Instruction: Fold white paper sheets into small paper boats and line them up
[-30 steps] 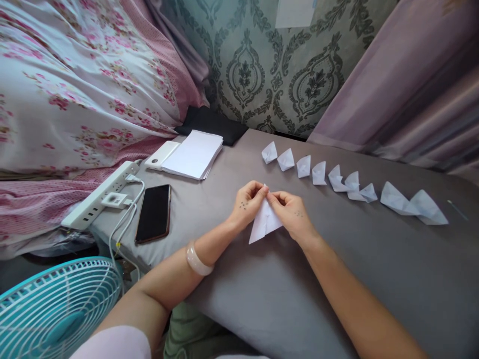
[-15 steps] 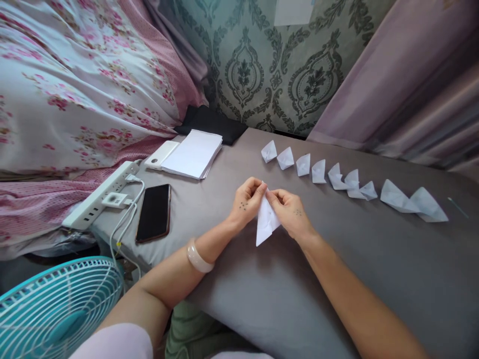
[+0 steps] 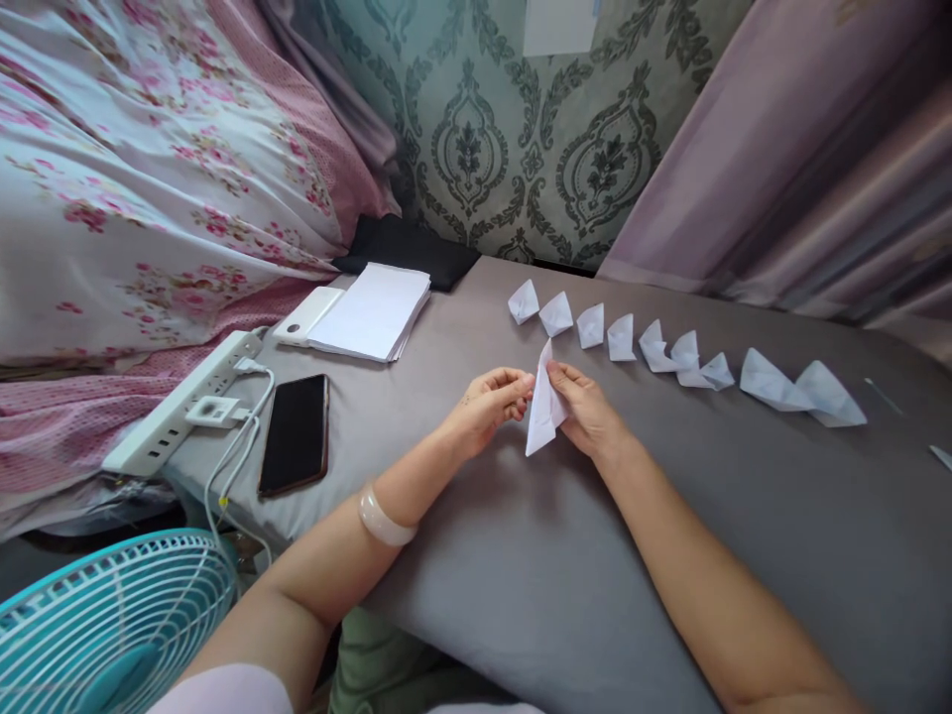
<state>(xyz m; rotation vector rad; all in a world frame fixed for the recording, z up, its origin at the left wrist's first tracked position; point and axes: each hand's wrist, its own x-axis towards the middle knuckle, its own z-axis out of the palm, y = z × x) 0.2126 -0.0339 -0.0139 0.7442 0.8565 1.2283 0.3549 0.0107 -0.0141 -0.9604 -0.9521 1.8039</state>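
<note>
A white folded paper (image 3: 545, 412) is held up off the grey cloth, its narrow tip upward and its lower corner pointing down toward me. My right hand (image 3: 587, 407) grips it from the right side, thumb in front and the other fingers partly hidden behind. At its left edge, the thumb and forefinger of my left hand (image 3: 491, 405) are pinched together against the paper, with the remaining fingers curled. Beyond my hands, several folded paper boats (image 3: 591, 326) stand in a slanting row across the cloth.
To the left lie a black phone (image 3: 295, 434), a stack of white paper (image 3: 372, 312) and a white power strip (image 3: 178, 402) with cables. A blue fan (image 3: 111, 615) stands at lower left. A thin white stick (image 3: 884, 397) lies far right.
The paper has turned more upright and stands further right of my left hand. My left hand has slid from its top down to its left edge. The view has shifted slightly right.
</note>
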